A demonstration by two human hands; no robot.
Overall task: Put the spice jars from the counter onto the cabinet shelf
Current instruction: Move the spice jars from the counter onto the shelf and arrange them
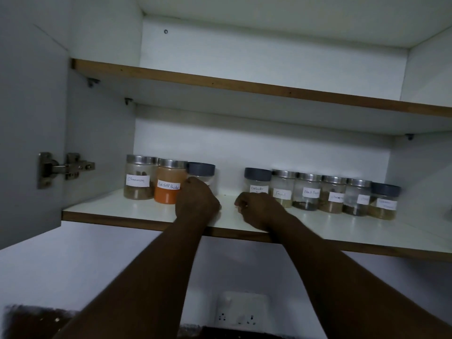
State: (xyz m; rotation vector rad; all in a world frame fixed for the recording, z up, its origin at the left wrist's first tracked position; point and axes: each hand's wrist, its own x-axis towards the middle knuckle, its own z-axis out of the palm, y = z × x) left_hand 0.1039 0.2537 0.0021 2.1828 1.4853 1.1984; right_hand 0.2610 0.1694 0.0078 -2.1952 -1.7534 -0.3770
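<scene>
Spice jars stand in a row on the lower cabinet shelf (137,211). At the left are a cinnamon jar (140,178), an orange red chilli powder jar (170,182) and a grey-lidded jar (202,172). My left hand (197,200) is curled into a fist right in front of that grey-lidded jar and hides its lower part; no finger shows around the jar. My right hand (256,209) rests on the shelf with fingers curled, holding nothing, just in front of the grey-lidded coriander jar (258,181). Several more labelled jars (332,194) continue to the right.
A bare gap of shelf (228,192) lies between the two grey-lidded jars. The upper shelf (244,85) holds nothing I can see. The open cabinet door with its hinge (63,168) is at the left. A wall socket (241,311) sits below, above the dark counter.
</scene>
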